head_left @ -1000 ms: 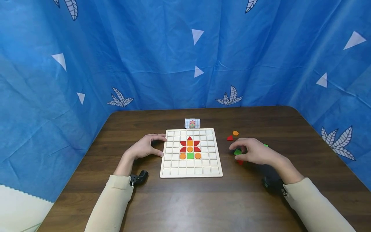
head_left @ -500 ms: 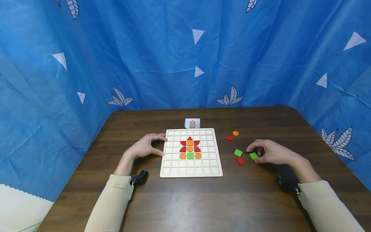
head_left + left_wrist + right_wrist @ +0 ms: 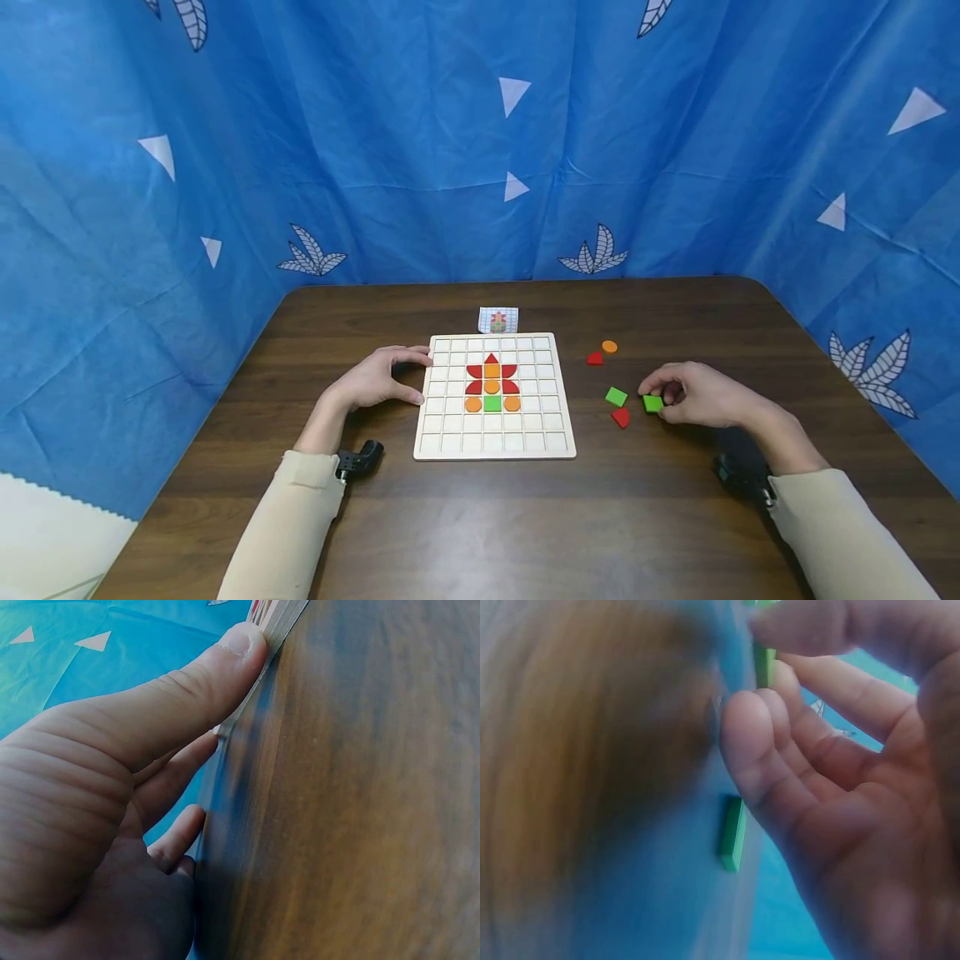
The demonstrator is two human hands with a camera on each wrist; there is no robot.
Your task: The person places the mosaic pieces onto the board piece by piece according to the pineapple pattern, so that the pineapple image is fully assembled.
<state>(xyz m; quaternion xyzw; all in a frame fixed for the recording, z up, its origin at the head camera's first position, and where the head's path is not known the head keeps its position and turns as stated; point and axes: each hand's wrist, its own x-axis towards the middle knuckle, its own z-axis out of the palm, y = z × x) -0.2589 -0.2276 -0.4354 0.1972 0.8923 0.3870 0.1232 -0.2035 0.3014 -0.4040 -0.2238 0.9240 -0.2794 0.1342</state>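
Observation:
A pale wooden grid board (image 3: 555, 433) lies mid-table, with red, orange and green pieces set in a figure on it. My left hand (image 3: 378, 379) touches its left edge with thumb and fingers; the left wrist view shows the thumb (image 3: 202, 682) against the edge. To the right of the board, my right hand (image 3: 701, 393) pinches a green square tile (image 3: 652, 404) low over the table. Another green tile (image 3: 617, 396) and a red piece (image 3: 620, 417) lie left of that hand. In the right wrist view, a green piece (image 3: 733, 836) lies below the fingers.
A small printed pattern card (image 3: 498, 319) stands or lies behind the board. An orange disc (image 3: 610, 347) and a red piece (image 3: 595, 358) sit right of the board. Blue curtain (image 3: 435, 150) surrounds the wooden table (image 3: 480, 533).
My right hand has moved right, away from the loose pieces near the board, to the green tile. That tile has since turned and shifted slightly left. The left hand stays put.

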